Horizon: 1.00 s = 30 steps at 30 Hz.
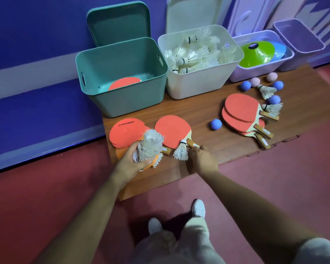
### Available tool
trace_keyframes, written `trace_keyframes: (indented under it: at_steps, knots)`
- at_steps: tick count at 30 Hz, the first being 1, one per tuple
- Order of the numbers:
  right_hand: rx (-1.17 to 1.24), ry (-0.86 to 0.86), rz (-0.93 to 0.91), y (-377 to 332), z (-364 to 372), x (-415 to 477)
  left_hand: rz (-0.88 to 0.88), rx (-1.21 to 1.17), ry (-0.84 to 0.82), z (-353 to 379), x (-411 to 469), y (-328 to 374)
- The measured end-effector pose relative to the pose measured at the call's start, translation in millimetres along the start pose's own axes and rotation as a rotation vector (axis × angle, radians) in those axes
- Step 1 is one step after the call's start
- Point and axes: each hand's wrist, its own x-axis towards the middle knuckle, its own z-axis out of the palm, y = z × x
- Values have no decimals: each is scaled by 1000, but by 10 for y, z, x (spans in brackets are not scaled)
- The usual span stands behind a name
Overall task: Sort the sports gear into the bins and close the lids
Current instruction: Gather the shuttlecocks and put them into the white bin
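Four spiky balls (216, 124): blue
Print on paddle (125, 131): illegible
Left hand (131, 162): fingers wrapped round stacked shuttlecocks (151, 145)
Right hand (202, 159): fingers unclear

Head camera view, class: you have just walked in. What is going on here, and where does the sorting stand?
A person is sorting gear. Their left grip holds a stack of white feather shuttlecocks; their right grip is at a single white shuttlecock on the brown wooden board. The white plastic bin already holds many shuttlecocks. Red table-tennis paddles and blue spiky balls lie unsorted; all lids are off.
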Motion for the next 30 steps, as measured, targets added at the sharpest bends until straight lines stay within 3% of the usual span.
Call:
trace_keyframes:
  at_steps: [4, 6, 11, 16, 18, 21, 24, 30]
  knots:
    - [95, 103, 52, -11, 16, 80, -27, 17, 30, 28, 24, -54]
    - [203, 79, -29, -46, 27, 76, -45, 16, 42, 35, 32, -80]
    - [13, -30, -152, -181, 150, 133, -56, 22, 29, 56, 46, -137]
    - [-12, 154, -117, -215, 95, 145, -53, 7, 23, 21, 37, -145]
    - [149, 231, -81, -228, -36, 112, -61, 6, 31, 4, 19, -120]
    - [646, 315, -32, -360, -482, 35, -61, 32, 34, -14, 10, -58]
    - [935, 267, -99, -571, -1056, -61, -34, 101, 27, 0, 27, 129]
    - [829, 101, -253, -726, -1818, -7, 79, 256, -15, 10, 173, 675]
